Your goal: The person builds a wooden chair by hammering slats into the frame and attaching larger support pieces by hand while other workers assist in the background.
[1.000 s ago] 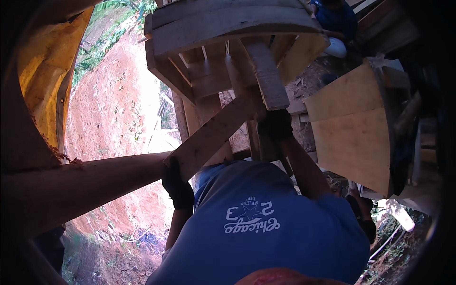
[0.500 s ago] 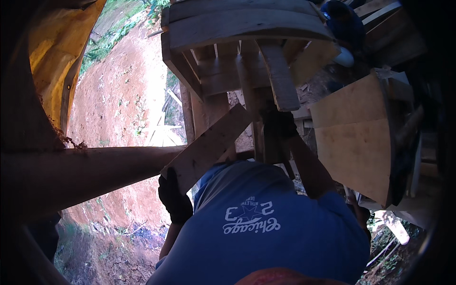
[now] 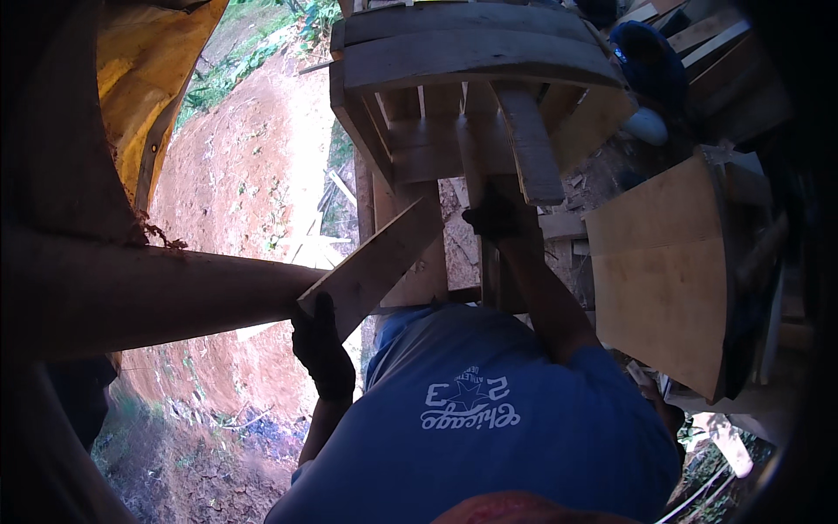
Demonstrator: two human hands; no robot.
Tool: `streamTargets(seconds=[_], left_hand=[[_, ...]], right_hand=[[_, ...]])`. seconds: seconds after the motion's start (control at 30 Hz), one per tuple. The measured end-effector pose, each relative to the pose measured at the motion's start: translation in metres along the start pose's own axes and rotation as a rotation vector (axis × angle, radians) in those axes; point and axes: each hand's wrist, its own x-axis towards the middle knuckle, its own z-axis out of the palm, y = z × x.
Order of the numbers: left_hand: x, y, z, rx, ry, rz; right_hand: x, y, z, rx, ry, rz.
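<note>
My left hand point(image 3: 324, 351), in a dark glove, grips the near end of a flat wooden board point(image 3: 381, 259). The board slants away to the right, its far end in front of a slatted wooden structure point(image 3: 471, 48). My right hand point(image 3: 499, 216), also in a dark glove, is over narrow upright timber point(image 3: 471, 162) below that structure. Its thumb points left, apart from the rest of the hand; the other fingers are lost in shadow. Just beyond the right hand, a loose-looking slat point(image 3: 530, 148) sticks out toward me from the structure.
A thick round pole point(image 3: 175, 301) crosses from the left, ending near the board. A curved pale wood panel point(image 3: 661, 275) stands at the right. Stacked planks point(image 3: 711, 39) and a dark blue object point(image 3: 648, 57) are at the far right. Yellow sheeting point(image 3: 144, 83) hangs at the far left, above bare reddish ground point(image 3: 223, 188).
The view has shifted, so the scene sits farther right. My right hand has moved left, away from the slat's end, and its thumb now shows. My left hand keeps hold of the board, now slightly lower.
</note>
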Motion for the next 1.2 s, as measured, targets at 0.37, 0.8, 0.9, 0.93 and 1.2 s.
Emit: streamTargets(seconds=[0.37,0.8,0.9,0.93,1.2], left_hand=[[0.022,-0.042,0.047,-0.351,-0.050,0.000],[0.034,-0.054,0.055,-0.057,0.008,0.373],[0.043,-0.084,0.077,0.357,0.029,0.698],[0.052,-0.097,0.095,0.332,0.080,0.730],[0.073,-0.042,0.113,-0.623,-0.159,0.043]], right_hand=[[0.014,-0.005,-0.023,-0.305,0.038,-0.446],[0.022,-0.035,-0.069,-0.425,-0.201,-0.341],[0.019,-0.032,-0.067,-0.324,-0.146,-0.292],[0.021,-0.036,-0.072,-0.359,-0.181,-0.338],[0.015,-0.053,-0.096,-0.537,-0.201,-0.480]])
